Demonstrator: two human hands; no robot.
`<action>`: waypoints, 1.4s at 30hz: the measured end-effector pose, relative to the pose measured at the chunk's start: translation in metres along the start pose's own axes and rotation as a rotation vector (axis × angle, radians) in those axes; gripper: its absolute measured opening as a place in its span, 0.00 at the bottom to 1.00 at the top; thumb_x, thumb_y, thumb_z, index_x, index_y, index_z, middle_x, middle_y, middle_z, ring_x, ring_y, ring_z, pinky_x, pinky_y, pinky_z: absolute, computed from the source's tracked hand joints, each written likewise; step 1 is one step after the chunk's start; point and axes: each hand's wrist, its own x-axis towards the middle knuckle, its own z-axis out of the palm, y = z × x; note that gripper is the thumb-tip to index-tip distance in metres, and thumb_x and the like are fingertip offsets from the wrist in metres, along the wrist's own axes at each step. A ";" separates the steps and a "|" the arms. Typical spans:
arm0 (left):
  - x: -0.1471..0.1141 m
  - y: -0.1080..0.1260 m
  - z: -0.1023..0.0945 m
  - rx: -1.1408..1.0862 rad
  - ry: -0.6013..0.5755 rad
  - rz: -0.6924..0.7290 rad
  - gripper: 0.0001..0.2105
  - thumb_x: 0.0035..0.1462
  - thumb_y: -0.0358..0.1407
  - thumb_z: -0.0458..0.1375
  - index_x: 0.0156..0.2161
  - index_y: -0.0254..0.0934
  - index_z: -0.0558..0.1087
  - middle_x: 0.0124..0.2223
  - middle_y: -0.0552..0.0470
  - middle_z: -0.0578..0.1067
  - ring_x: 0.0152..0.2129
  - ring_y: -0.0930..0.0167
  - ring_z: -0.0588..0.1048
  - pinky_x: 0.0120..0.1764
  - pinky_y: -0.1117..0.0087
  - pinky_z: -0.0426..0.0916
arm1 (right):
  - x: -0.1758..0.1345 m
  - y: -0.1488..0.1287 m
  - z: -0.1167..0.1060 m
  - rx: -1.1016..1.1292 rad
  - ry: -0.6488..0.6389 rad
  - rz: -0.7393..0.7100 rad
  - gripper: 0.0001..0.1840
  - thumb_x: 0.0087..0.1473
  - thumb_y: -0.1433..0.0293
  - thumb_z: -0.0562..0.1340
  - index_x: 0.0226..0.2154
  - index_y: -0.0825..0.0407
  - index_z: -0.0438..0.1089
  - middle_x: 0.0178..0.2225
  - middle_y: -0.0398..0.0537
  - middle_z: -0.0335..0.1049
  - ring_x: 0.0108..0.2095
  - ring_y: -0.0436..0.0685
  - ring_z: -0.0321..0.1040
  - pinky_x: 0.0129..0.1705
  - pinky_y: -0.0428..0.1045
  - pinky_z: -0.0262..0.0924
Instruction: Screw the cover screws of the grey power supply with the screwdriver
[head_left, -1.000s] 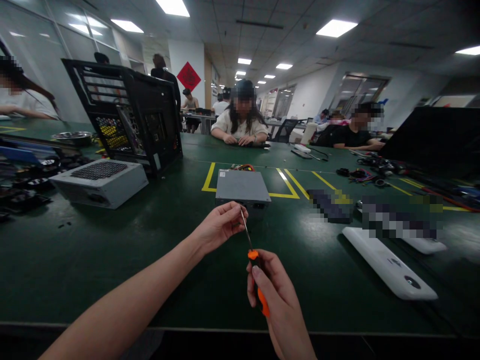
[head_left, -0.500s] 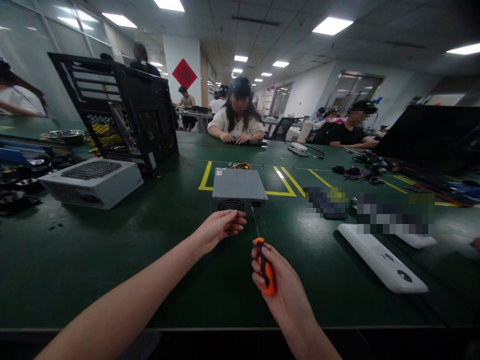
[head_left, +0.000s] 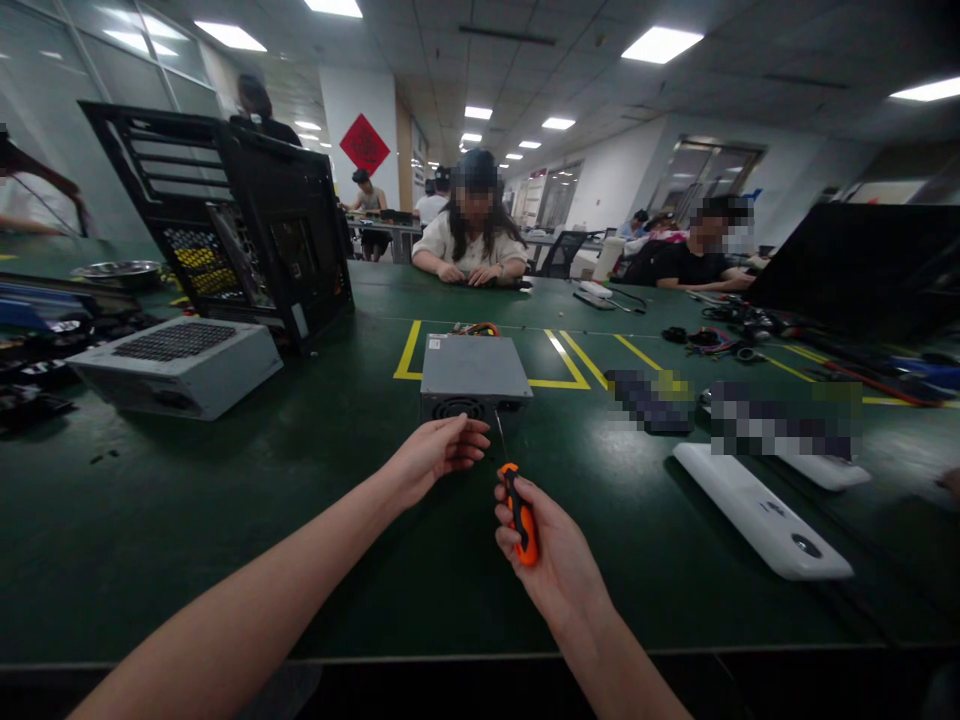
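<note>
A grey power supply unit point(head_left: 476, 365) lies on the green table in front of me, its fan grille facing me and coloured cables at its far side. My right hand point(head_left: 551, 530) is closed around the orange and black handle of a screwdriver point(head_left: 523, 525). The thin shaft points up and away, its tip by the unit's front face, below the socket; whether it touches is hard to tell. Just left of the shaft, my left hand point(head_left: 439, 455) reaches to the fan side, fingers extended and slightly bent, with nothing visible in them.
On the left stand a second power supply point(head_left: 180, 365) and a black computer case point(head_left: 247, 220), with a metal bowl point(head_left: 120, 272) behind. White power banks or similar white devices point(head_left: 761, 515) lie right, near cables and a dark monitor point(head_left: 862, 270). A person point(head_left: 472, 225) sits opposite.
The right hand and screwdriver handle have moved slightly up and left, closer to the power supply. The left hand has barely shifted. The whole view has drifted a little.
</note>
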 end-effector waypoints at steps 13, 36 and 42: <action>0.000 0.000 -0.001 0.002 -0.008 0.020 0.11 0.57 0.38 0.52 0.38 0.32 0.72 0.33 0.48 0.73 0.26 0.76 0.71 0.30 0.76 0.64 | 0.001 -0.003 0.006 0.010 0.038 0.019 0.05 0.49 0.74 0.56 0.30 0.56 0.68 0.23 0.45 0.65 0.19 0.45 0.60 0.17 0.39 0.53; 0.003 -0.003 -0.010 0.433 0.110 0.452 0.10 0.53 0.38 0.54 0.38 0.34 0.70 0.33 0.50 0.73 0.29 0.72 0.70 0.33 0.72 0.62 | -0.014 -0.026 -0.011 -0.978 0.098 -0.816 0.20 0.47 0.67 0.63 0.45 0.49 0.63 0.44 0.49 0.68 0.45 0.57 0.65 0.50 0.56 0.58; -0.003 -0.004 -0.012 0.804 0.187 0.803 0.08 0.54 0.35 0.54 0.39 0.40 0.72 0.37 0.50 0.71 0.34 0.69 0.68 0.39 0.71 0.59 | -0.012 -0.031 -0.006 -1.476 0.115 -1.155 0.12 0.51 0.65 0.59 0.40 0.50 0.65 0.39 0.52 0.68 0.33 0.57 0.67 0.30 0.50 0.59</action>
